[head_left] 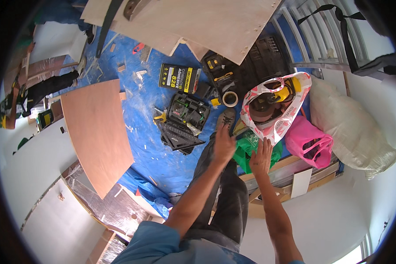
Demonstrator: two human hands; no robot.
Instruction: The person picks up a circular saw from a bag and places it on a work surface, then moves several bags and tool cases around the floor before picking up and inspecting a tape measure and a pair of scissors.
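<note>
Fingers of the right hand (261, 157) stretch long and straight, laid against the lower edge of the white bag with red print (291, 115); they look uncurled, though whether the thumb pinches any plastic, I cannot tell. Over to the left hand (224, 147), and it's a blur! It hangs just above the shoe (227, 118) and beside the green bag (243, 155), fingers seemingly bent, but I cannot tell whether they grip anything.

So where's the white bag? Right there on the floor beyond the right hand, mouth wide open, a yellow-and-black tool (286, 93) showing inside among darker things. The green bag sits tucked just below it, partly behind the right hand, and a pink bag (301, 136) slumps close by on the right, with a bulky pale sack (347, 125) lying beyond.

Across on the left, an open black toolbox (187, 115) lies on the blue sheet (141, 110), a black set square (178, 137) resting at its near side. Just past the toolbox comes a black-and-yellow tin (179, 78). Further left, a plywood panel (97, 136) spreads its curved shape, and out at the rim, a co-worker in dark trousers (48, 90) is in view.
</note>
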